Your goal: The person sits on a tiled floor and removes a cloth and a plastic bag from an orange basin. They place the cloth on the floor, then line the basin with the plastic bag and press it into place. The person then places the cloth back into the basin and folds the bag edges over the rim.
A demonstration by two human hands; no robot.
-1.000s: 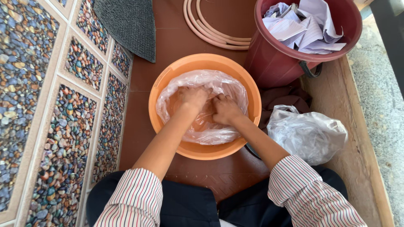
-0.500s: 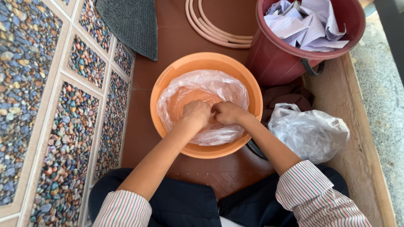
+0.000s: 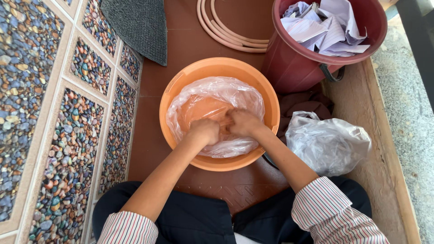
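Note:
An orange plastic basin (image 3: 181,79) sits on the brown floor in front of my knees. A clear plastic bag (image 3: 212,92) lies spread inside it. My left hand (image 3: 203,131) is fisted on the near part of the bag. Right beside it, my right hand (image 3: 242,122) is also closed on the plastic, and the knuckles of the two almost touch. What lies under the bag is hidden.
A dark red bucket (image 3: 294,63) full of crumpled white cloth (image 3: 323,27) stands at the back right. A second crumpled clear bag (image 3: 327,144) lies right of the basin, over dark cloth (image 3: 303,104). A coiled pink hose (image 3: 226,31), a grey mat (image 3: 135,25) and a pebble-tiled wall (image 3: 49,113) surround it.
Both hands have drawn back from the middle of the basin toward its near rim, closing into fists on the bag. The left hand pulled back farther.

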